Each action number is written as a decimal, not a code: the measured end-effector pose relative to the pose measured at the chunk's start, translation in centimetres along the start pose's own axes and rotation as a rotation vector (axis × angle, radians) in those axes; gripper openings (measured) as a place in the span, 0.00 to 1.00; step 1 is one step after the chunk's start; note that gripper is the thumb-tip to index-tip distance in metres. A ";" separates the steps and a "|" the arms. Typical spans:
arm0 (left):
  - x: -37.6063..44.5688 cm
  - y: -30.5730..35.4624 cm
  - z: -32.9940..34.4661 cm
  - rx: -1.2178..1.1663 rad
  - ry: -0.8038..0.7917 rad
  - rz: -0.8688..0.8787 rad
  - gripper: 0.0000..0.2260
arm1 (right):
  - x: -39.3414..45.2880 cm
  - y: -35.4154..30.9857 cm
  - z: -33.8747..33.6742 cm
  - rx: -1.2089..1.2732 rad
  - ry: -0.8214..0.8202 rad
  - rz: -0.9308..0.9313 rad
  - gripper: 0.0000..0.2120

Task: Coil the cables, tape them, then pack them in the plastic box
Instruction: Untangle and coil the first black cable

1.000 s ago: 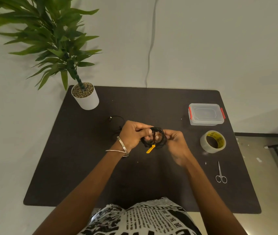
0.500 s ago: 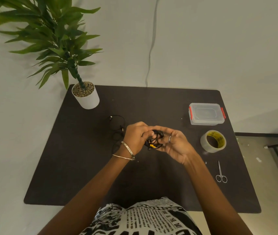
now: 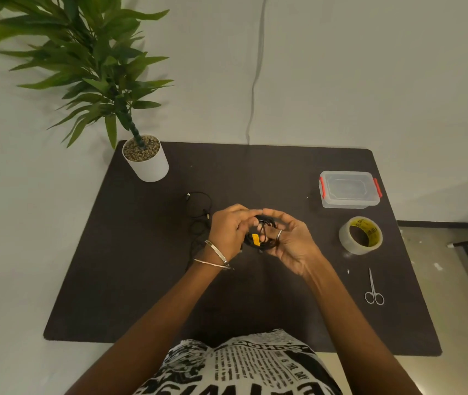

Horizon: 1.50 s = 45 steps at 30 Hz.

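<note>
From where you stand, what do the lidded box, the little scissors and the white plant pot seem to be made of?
The box looks like clear plastic: see-through walls and lid, red clips at both ends. The scissors look like bare metal, thin and silvery with a slight shine. The plant pot is smooth, matte white; ceramic or plastic, I cannot tell which.

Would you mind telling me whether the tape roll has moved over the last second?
No. The tape roll remains between the plastic box and scissors.

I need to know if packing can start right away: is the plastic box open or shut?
Shut. The plastic box has its clear lid on, and the red clips at both ends lie down against its sides. Nothing shows inside it.
</note>
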<state>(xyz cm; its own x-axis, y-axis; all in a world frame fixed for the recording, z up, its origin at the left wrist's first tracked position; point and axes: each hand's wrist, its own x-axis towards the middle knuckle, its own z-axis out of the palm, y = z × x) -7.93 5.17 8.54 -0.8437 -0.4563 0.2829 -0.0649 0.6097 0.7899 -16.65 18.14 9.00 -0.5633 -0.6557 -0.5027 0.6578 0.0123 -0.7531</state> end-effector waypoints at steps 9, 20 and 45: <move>0.2 -0.3 0.3 -0.005 -0.048 0.046 0.10 | 0.0 1.2 -0.8 0.060 -0.077 0.154 0.10; -0.5 -1.0 0.8 -0.072 -0.071 -0.116 0.10 | 0.9 2.3 -1.0 -0.602 0.170 -0.710 0.11; -1.3 -2.0 2.6 -0.205 -0.041 -0.279 0.10 | 0.9 1.1 -2.5 0.211 0.258 0.061 0.02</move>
<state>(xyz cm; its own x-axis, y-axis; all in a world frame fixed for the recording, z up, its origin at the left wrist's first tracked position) -8.07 6.24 5.21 -0.8292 -0.5585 0.0218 -0.1916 0.3206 0.9276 -17.66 19.49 6.68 -0.6097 -0.4458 -0.6553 0.7681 -0.1285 -0.6272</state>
